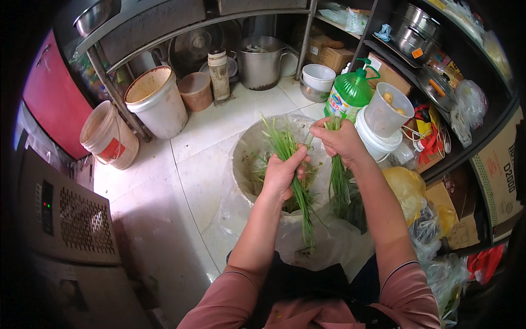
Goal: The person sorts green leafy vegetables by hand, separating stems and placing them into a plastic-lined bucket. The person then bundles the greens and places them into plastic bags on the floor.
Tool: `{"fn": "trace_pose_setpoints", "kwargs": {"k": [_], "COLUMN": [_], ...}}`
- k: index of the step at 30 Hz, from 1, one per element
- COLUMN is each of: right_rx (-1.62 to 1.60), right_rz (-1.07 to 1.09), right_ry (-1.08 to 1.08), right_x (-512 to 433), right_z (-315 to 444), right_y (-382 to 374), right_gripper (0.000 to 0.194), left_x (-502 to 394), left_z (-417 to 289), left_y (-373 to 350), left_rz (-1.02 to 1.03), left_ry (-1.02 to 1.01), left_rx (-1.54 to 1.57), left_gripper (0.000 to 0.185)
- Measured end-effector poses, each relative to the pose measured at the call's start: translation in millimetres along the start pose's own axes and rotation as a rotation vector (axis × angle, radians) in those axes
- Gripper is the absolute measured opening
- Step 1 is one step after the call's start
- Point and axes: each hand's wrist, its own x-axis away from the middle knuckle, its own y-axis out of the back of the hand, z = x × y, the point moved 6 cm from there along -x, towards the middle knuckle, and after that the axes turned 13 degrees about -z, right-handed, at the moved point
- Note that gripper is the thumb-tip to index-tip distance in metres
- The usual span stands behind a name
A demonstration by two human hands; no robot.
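My left hand (282, 172) is closed around a bunch of thin green stalks, probably chives or young scallions (283, 144). Their ends stick out above the fist and hang below it. My right hand (340, 140) grips a second green bunch (337, 174), which droops downward beside the bin. Between thumb and fingers of that hand a thin strand seems pinched, too fine to tell. Below both hands stands a round bin lined with a clear plastic bag (242, 181), with plant scraps inside. The liner spreads over the rim onto the floor.
Dirty white buckets (158, 107) and a large steel pot (259, 66) stand at the back. On the right are a green detergent jug (349, 92), a translucent tub with potatoes (388, 111), plastic bags (404, 189) and loaded shelves. A metal appliance (74, 222) stands at left.
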Motion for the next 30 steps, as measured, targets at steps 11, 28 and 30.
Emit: {"fn": "trace_pose_setpoints", "kwargs": {"k": [11, 28, 30], "right_rx": [-0.401, 0.196, 0.310], "right_rz": [-0.082, 0.128, 0.212], "right_ry": [0.035, 0.866, 0.896], "right_x": [-35.2, 47.0, 58.3], "right_z": [20.7, 17.1, 13.5], "right_y": [22.6, -15.6, -19.9], "right_gripper": [0.015, 0.013, 0.016], "left_x": [-19.7, -12.3, -12.9], "left_z": [-5.0, -8.2, -10.2], "left_y": [23.0, 13.0, 15.5], "left_rz": [-0.031, 0.046, 0.035], "left_ry": [0.069, 0.132, 0.112], "left_rx": [0.100, 0.314, 0.325], "left_gripper": [0.018, 0.029, 0.028]}}
